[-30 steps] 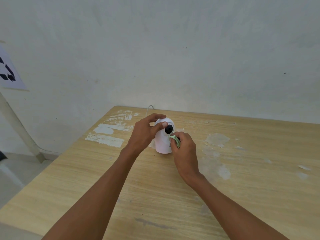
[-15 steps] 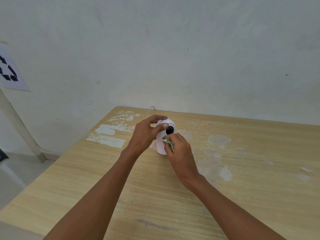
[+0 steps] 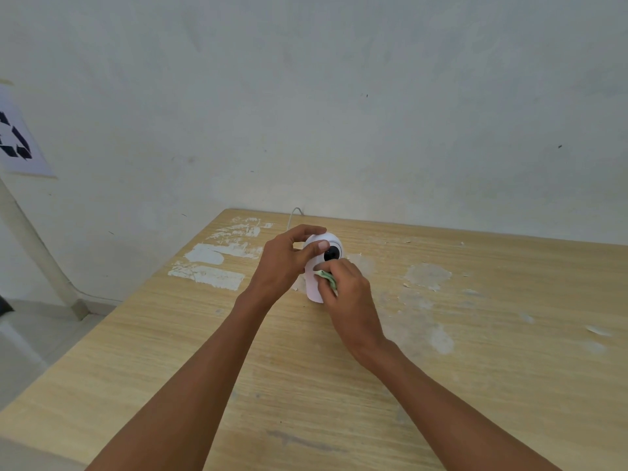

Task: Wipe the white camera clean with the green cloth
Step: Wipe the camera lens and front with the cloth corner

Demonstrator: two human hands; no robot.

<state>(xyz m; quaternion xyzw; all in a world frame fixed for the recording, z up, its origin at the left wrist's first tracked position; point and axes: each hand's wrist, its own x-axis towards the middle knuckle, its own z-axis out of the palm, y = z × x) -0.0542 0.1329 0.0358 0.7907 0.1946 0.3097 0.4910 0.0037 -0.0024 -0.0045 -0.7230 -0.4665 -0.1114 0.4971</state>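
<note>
The left hand [image 3: 283, 263] grips the white camera [image 3: 323, 263] upright on the bench [image 3: 475, 351]; the right hand [image 3: 346, 294] pinches the green cloth [image 3: 327, 277] against its front.

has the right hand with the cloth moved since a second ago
Yes. The right hand and green cloth slid left across the white camera, from beside its lens to below it.

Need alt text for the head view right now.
The right hand presses a green cloth against the white camera below its lens, while the left hand steadies its head on a wooden table.
</note>
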